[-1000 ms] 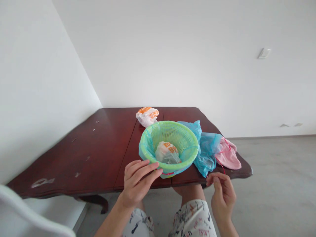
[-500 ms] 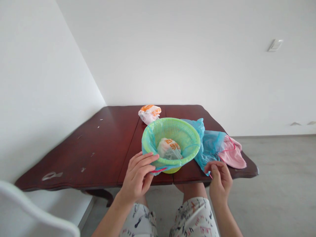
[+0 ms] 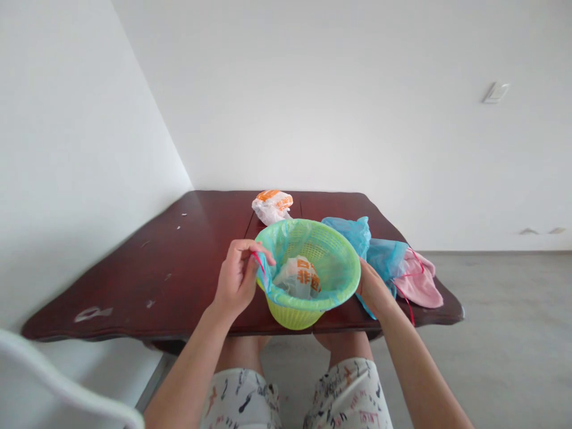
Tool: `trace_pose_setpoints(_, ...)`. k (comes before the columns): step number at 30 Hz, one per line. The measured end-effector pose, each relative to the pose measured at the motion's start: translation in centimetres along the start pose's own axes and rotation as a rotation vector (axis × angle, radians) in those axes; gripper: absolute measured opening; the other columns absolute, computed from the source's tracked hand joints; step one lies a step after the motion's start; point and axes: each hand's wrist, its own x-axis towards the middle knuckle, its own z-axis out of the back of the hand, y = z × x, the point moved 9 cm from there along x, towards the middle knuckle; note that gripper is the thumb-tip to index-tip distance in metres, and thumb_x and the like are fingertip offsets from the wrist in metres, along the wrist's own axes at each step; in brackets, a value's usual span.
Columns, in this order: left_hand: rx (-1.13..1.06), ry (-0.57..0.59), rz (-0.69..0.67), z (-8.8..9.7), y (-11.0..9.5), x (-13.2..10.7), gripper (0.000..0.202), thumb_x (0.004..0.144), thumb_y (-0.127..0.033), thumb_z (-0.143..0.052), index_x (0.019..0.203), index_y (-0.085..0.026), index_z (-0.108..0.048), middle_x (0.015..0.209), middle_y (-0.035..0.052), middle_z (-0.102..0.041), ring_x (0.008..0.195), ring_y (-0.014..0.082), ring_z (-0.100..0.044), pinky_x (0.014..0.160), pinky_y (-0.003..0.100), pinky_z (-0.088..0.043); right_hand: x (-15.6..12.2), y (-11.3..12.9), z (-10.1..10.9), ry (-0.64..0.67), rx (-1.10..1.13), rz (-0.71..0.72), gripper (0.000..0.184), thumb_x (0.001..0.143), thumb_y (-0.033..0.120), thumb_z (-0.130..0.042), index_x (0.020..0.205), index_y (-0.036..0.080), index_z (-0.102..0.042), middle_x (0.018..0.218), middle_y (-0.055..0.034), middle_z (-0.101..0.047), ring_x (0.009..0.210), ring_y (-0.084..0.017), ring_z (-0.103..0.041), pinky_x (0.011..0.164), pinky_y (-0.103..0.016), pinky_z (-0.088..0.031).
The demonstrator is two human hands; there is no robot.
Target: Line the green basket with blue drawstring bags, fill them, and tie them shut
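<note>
The left hand point(image 3: 236, 279) pinched the red string point(image 3: 258, 262) of the blue bag point(image 3: 273, 244) at 9 o'clock on the green basket point(image 3: 330, 250), and the right hand point(image 3: 372, 290) held the rim at 3 o'clock

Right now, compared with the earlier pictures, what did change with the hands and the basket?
The left hand moved up to the left rim of the green plastic basket and pinches the red drawstring of the blue liner there. The right hand rose from the table edge to the basket's right rim. The basket now tilts toward the person. The white-and-orange bag behind it stayed put.
</note>
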Motion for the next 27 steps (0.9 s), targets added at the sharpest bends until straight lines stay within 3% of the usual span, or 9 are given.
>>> trace_pose_setpoints(3, -0.014, 0.077, 0.028, 1.4, 0.2, 0.0, 0.017, 0.125, -0.043, -0.065, 0.126, -0.027, -0.072, 0.117, 0.0086, -0.088, 0.124, 0.0266, -0.086, 0.132, 0.053, -0.058, -1.2, -1.9, -1.2, 0.094, 0.187, -0.247, 0.061, 0.088, 0.079, -0.099, 0.115, 0.027, -0.082, 0.07, 0.0037, -0.063, 0.053, -0.012, -0.048, 0.049, -0.024, -0.038)
trace_pose_setpoints(6, 0.041, 0.089, 0.047, 3.2, 0.1, -1.6, 0.019, 0.126, -0.034, -0.062, 0.135, -0.027, -0.078, 0.143, 0.0129, -0.084, 0.145, 0.0292, -0.078, 0.132, 0.051, -0.059, -2.1, -1.4, -1.9, 0.142, 0.202, -0.247, 0.063, 0.082, 0.061, -0.109, 0.124, 0.026, -0.077, 0.066, 0.0096, -0.056, 0.049, -0.007, -0.036, 0.048, -0.021, -0.025)
trace_pose_setpoints(9, 0.172, 0.037, 0.022, 4.7, -0.5, -3.9, 0.035, 0.124, -0.019, -0.059, 0.152, -0.029, -0.076, 0.171, 0.0135, -0.07, 0.161, 0.0294, -0.068, 0.131, 0.049, -0.059, -2.7, -0.3, -2.0, 0.102, 0.153, -0.126, 0.058, 0.091, 0.055, -0.104, 0.134, 0.031, -0.074, 0.088, 0.0031, -0.074, 0.054, -0.009, -0.049, 0.051, -0.023, -0.038)
trace_pose_setpoints(12, 0.364, 0.011, -0.115, 5.3, -2.2, -6.1, 0.056, 0.114, -0.004, -0.068, 0.163, -0.031, -0.071, 0.183, 0.0121, -0.061, 0.169, 0.0307, -0.061, 0.136, 0.052, -0.056, -3.6, 1.8, -1.6, 0.003, -0.024, 0.188, 0.041, 0.102, 0.049, -0.093, 0.137, 0.035, -0.077, 0.118, -0.0051, -0.081, 0.075, -0.017, -0.068, 0.067, -0.032, -0.06)
trace_pose_setpoints(16, 0.646, 0.025, -0.373, 4.4, -5.1, -8.1, 0.057, 0.096, 0.004, -0.087, 0.142, -0.03, -0.083, 0.176, 0.0099, -0.068, 0.158, 0.0332, -0.071, 0.129, 0.051, -0.064, -6.2, 4.4, -1.6, -0.121, -0.423, 0.613, 0.01, 0.11, 0.029, -0.081, 0.118, 0.031, -0.087, 0.123, -0.0094, -0.08, 0.097, -0.024, -0.078, 0.078, -0.037, -0.066)
trace_pose_setpoints(19, 0.681, -0.002, -0.5, 3.9, -6.8, -9.0, 0.045, 0.094, 0.005, -0.092, 0.127, -0.025, -0.086, 0.154, 0.01, -0.082, 0.138, 0.0292, -0.082, 0.116, 0.044, -0.071, -8.0, 5.7, -2.3, -0.125, -0.585, 0.815, 0.02, 0.108, 0.013, -0.078, 0.115, 0.03, -0.086, 0.124, -0.0088, -0.079, 0.097, -0.023, -0.081, 0.082, -0.038, -0.067)
trace_pose_setpoints(23, 0.592, 0.071, -0.538, 3.1, -7.2, -9.4, 0.028, 0.106, -0.003, -0.083, 0.129, -0.02, -0.086, 0.133, 0.0114, -0.091, 0.132, 0.0292, -0.085, 0.11, 0.046, -0.071, -9.2, 6.3, -3.0, -0.059, -0.64, 0.934, 0.037, 0.107, 0.003, -0.069, 0.131, 0.029, -0.079, 0.129, -0.0111, -0.083, 0.107, -0.026, -0.085, 0.089, -0.04, -0.07)
trace_pose_setpoints(27, 0.502, 0.115, -0.453, 3.0, -6.7, -8.3, 0.029, 0.111, -0.003, -0.074, 0.133, -0.019, -0.083, 0.128, 0.0109, -0.093, 0.129, 0.0276, -0.086, 0.115, 0.049, -0.065, -9.1, 5.6, -1.5, -0.101, -0.571, 0.928, 0.036, 0.11, 0.003, -0.062, 0.135, 0.028, -0.07, 0.126, -0.0114, -0.084, 0.11, -0.026, -0.085, 0.092, -0.041, -0.069)
